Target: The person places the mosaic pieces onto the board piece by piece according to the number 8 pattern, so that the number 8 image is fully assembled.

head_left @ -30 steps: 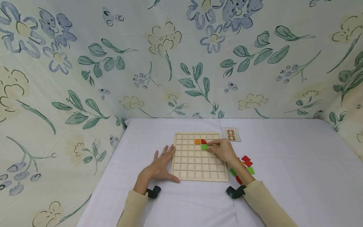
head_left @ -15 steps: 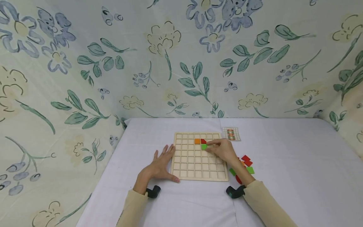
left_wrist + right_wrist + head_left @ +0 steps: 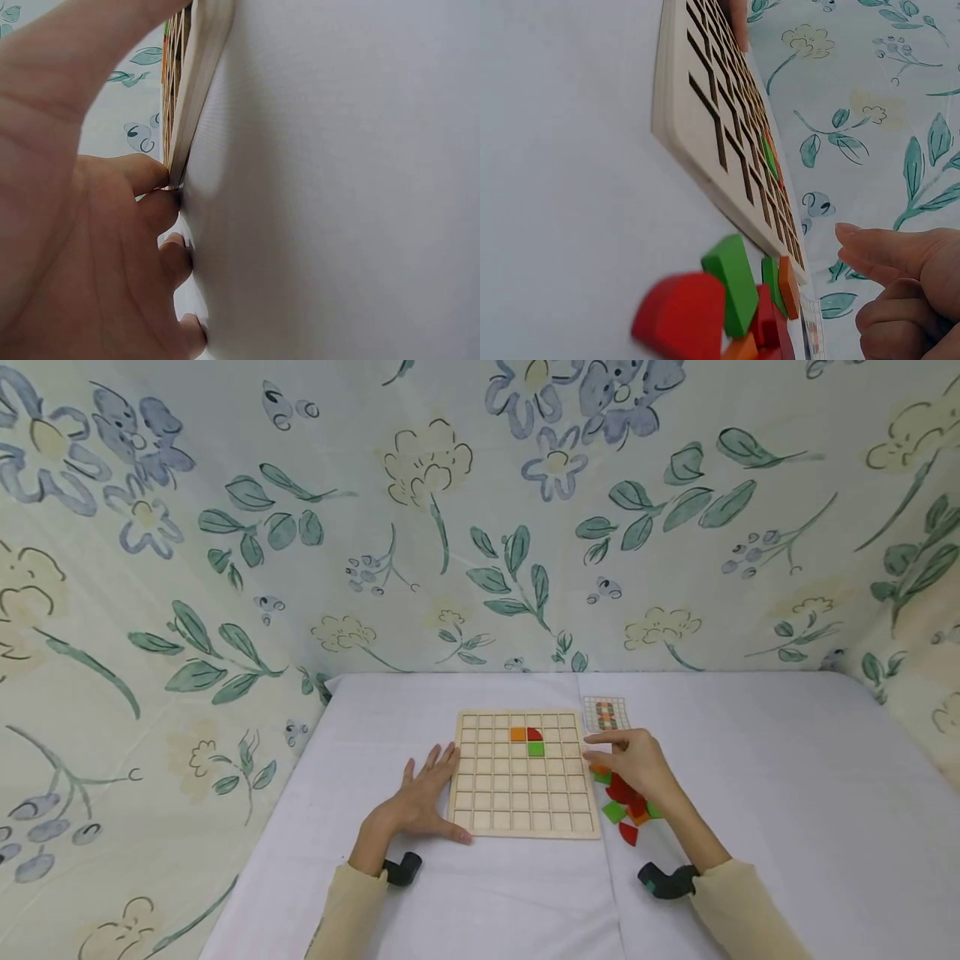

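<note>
A wooden grid board [image 3: 487,774] lies flat on the table. Three pieces sit in its cells: an orange square [image 3: 518,735], a red quarter-round piece [image 3: 534,734] beside it, and a green square [image 3: 536,749] below the red one. My left hand [image 3: 420,806] rests spread at the board's left side, fingertips touching the edge and thumb near the front left corner. My right hand [image 3: 637,762] hovers past the board's right edge, above the loose pieces. Its thumb and index finger are apart, and I see nothing held between them.
Loose red, green and orange pieces [image 3: 628,834] lie in a heap right of the board, partly hidden by the right hand. Behind them a small pattern card [image 3: 606,714] lies on the white tablecloth [image 3: 787,777]. Floral cloth [image 3: 480,527] hangs at the back.
My right hand has left the green square and moved right, off the board to above the loose pieces. The green square stays in its cell. My left hand keeps its place.
</note>
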The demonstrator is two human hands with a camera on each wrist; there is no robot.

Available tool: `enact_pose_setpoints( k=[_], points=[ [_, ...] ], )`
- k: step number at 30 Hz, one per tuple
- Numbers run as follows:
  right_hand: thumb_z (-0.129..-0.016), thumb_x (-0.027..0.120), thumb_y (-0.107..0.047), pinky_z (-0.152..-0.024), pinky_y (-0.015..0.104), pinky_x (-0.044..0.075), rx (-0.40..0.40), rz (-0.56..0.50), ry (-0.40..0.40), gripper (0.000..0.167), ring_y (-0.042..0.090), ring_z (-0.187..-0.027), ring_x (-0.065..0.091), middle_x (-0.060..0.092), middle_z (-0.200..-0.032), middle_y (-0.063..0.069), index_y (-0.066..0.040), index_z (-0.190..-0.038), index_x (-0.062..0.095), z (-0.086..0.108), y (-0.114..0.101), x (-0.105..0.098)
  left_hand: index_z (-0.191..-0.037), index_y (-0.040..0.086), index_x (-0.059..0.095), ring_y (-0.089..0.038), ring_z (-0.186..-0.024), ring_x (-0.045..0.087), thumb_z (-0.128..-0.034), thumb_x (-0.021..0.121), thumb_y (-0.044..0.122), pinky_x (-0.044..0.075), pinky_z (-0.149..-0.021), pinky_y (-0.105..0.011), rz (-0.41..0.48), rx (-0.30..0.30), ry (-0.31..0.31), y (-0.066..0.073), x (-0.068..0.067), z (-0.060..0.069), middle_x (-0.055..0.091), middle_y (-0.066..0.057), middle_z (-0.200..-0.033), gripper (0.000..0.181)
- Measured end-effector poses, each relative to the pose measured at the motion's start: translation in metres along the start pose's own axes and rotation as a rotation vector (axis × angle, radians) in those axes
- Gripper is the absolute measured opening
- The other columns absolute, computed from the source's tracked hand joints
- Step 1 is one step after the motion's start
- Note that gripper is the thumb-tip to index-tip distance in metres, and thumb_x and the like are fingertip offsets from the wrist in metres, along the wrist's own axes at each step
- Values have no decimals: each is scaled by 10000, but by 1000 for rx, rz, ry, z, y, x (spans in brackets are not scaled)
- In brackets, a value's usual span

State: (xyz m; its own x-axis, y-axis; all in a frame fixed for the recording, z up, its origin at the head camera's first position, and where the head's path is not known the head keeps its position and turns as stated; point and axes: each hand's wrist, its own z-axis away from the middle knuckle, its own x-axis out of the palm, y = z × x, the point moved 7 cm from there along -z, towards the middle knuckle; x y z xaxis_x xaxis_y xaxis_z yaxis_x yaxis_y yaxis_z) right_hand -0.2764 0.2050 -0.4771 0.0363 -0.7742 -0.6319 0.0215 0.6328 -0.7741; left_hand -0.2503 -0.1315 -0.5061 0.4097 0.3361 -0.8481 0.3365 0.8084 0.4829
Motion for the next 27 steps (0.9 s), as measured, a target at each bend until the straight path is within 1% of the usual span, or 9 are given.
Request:
enact_pose_setpoints(
  k=[4,9,13,17,21,27],
  points=[
    [-917,801,-243,-440,226,315,37,28,10,378,170,-502,405,408,-587,16,-53,-1240,752,9,9,-15,-1672,88,65,-327,-1636,-73,-677,921,585,-65,-1266,-694,-1,1,3,0,-1,1,-1,-77,-1764,1403],
    [-921,795,-232,-463,227,319,58,62,27,379,176,-567,413,401,-603,9,-33,-1240,748,20,19,-30,-1672,86,67,-327,-1636,-70,-675,922,587,-64,-1265,-696,-3,0,3,-1,0,1,2,-76,-1764,1405],
    [-932,779,-240,-488,235,337,92,79,26,378,189,-629,429,412,-621,15,-40,-1250,744,26,33,-39,-1672,87,62,-327,-1636,-71,-678,920,587,-65,-1265,-696,-3,0,2,-1,-1,1,2,-75,-1764,1405],
    [-928,778,-242,-504,254,340,131,84,14,378,195,-690,433,421,-639,20,-38,-1245,746,29,51,-42,-1672,89,58,-327,-1636,-76,-682,923,574,-74,-1266,-689,5,-5,0,0,-2,1,-3,-78,-1764,1401],
    [-913,790,-253,-510,259,335,133,103,4,389,198,-719,434,432,-656,23,-18,-1220,753,29,64,-42,-1672,85,63,-330,-1635,-76,-684,925,565,-79,-1267,-686,15,-8,2,1,-4,2,0,-84,-1764,1396],
    [-900,793,-256,-515,254,349,134,133,14,343,205,-734,454,468,-660,31,2,-1125,781,30,70,-45,-1672,91,58,-325,-1635,-81,-685,918,580,-79,-1267,-684,4,-1,-3,0,-1,1,-4,-76,-1764,1398]
  ],
)
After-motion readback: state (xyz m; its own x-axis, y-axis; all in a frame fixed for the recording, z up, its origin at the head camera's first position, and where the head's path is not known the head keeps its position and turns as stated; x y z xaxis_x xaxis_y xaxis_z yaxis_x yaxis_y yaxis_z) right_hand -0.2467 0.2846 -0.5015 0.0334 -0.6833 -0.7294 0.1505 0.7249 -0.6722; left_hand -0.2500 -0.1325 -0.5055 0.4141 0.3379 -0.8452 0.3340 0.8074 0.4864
